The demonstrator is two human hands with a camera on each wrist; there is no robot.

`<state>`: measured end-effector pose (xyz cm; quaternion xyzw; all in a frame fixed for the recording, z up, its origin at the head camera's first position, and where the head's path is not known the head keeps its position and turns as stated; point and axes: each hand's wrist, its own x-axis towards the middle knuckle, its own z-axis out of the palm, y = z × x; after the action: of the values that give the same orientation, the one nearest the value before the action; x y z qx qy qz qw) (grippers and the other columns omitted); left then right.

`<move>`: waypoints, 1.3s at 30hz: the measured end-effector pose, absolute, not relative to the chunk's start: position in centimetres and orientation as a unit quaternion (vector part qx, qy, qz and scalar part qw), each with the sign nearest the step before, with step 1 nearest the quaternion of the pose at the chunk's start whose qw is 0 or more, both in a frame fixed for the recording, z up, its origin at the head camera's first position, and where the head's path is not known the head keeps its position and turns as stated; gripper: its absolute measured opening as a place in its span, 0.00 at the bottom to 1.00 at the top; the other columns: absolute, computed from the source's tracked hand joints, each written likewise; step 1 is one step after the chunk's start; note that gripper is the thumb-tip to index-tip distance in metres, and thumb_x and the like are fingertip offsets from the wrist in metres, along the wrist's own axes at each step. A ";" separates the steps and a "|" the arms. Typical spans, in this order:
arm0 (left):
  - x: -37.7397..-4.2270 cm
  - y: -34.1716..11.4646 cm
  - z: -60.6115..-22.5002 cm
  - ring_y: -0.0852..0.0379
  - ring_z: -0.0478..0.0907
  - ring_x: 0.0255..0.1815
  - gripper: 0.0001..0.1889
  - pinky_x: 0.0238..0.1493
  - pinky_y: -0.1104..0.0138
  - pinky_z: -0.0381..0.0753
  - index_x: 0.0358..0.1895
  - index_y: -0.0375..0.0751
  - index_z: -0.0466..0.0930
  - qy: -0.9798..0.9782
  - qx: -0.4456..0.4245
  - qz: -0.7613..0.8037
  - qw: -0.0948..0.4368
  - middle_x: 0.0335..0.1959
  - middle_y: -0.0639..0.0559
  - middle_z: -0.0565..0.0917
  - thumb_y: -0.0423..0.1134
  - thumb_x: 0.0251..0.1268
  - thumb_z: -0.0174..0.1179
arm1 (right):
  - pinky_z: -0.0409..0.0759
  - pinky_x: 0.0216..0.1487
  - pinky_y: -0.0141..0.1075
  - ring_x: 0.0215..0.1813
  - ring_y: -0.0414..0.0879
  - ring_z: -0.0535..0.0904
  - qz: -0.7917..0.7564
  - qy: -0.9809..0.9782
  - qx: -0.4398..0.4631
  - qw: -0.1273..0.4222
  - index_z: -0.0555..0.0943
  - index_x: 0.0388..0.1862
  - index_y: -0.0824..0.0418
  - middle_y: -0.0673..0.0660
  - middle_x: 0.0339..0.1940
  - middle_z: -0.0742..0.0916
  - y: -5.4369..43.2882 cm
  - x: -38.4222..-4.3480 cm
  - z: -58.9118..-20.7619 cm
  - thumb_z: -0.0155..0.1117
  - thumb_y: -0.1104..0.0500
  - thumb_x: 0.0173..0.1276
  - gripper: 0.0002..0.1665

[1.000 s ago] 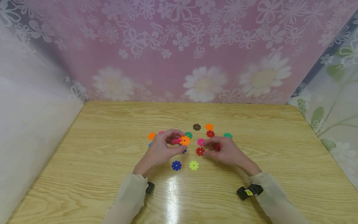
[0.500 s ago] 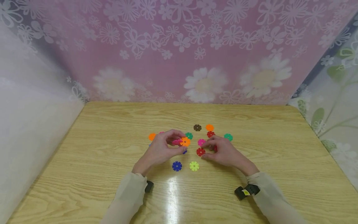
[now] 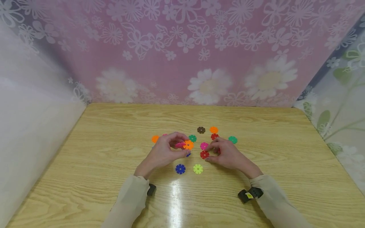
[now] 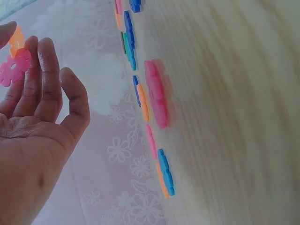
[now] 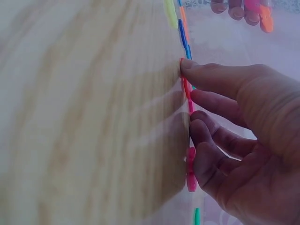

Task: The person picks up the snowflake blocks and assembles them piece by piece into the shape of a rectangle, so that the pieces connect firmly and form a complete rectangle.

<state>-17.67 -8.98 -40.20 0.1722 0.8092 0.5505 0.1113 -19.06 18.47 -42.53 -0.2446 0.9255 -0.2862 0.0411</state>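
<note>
My left hand (image 3: 162, 152) holds an orange notched plastic disc (image 3: 188, 145) joined to a pink disc (image 4: 15, 68), raised above the table between thumb and fingertips. To its right, my right hand (image 3: 228, 153) reaches down to the table, thumb and index finger pinching the rim of a flat red disc (image 3: 204, 155). Just beyond that lies a loose pink disc (image 3: 203, 146), right at the index fingertip. Another reddish-pink disc (image 5: 191, 169) is partly hidden under my right fingers.
Several more notched discs lie on the wooden table (image 3: 85, 177): dark blue (image 3: 180, 169) and lime (image 3: 198, 169) in front, brown (image 3: 201, 130), orange (image 3: 214, 129) and green (image 3: 233, 139) behind. A flowered pink curtain (image 3: 159, 63) closes off the back.
My right hand has moved slightly left, its thumb and index finger closing in around the red disc. The loose pink disc has shifted a little. My left hand stays nearly still.
</note>
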 end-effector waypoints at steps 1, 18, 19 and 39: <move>-17.6 -9.0 -40.2 0.57 0.85 0.50 0.19 0.55 0.60 0.84 0.54 0.57 0.83 0.809 0.173 0.550 0.110 0.49 0.60 0.87 0.44 0.60 0.75 | 0.73 0.35 0.31 0.34 0.39 0.73 -0.286 0.926 -0.244 0.041 0.89 0.40 0.57 0.52 0.37 0.83 18.5 -19.1 -42.6 0.81 0.55 0.57 0.14; -17.7 -9.0 -40.2 0.56 0.84 0.49 0.18 0.55 0.54 0.84 0.54 0.54 0.83 0.803 0.183 0.557 0.104 0.49 0.57 0.87 0.37 0.61 0.73 | 0.73 0.33 0.30 0.32 0.39 0.73 -0.272 0.933 -0.232 0.032 0.89 0.41 0.58 0.53 0.38 0.86 18.9 -19.1 -42.0 0.82 0.54 0.57 0.15; -17.7 -9.0 -40.2 0.56 0.85 0.49 0.18 0.55 0.54 0.84 0.54 0.54 0.83 0.804 0.183 0.557 0.104 0.49 0.57 0.87 0.37 0.61 0.73 | 0.73 0.33 0.30 0.32 0.39 0.73 -0.271 0.933 -0.234 0.030 0.89 0.40 0.57 0.53 0.38 0.86 18.9 -19.1 -42.0 0.82 0.53 0.56 0.15; -17.7 -8.9 -40.4 0.56 0.84 0.49 0.19 0.54 0.58 0.84 0.54 0.56 0.83 0.805 0.175 0.556 0.109 0.49 0.58 0.87 0.38 0.60 0.73 | 0.69 0.33 0.31 0.31 0.40 0.70 -0.265 0.931 -0.249 0.034 0.89 0.37 0.57 0.52 0.34 0.82 18.2 -19.4 -42.3 0.81 0.52 0.57 0.14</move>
<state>-17.74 -8.93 -40.41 0.1753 0.8053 0.5557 0.1094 -19.41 18.25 -42.28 -0.2494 0.9307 -0.2654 0.0345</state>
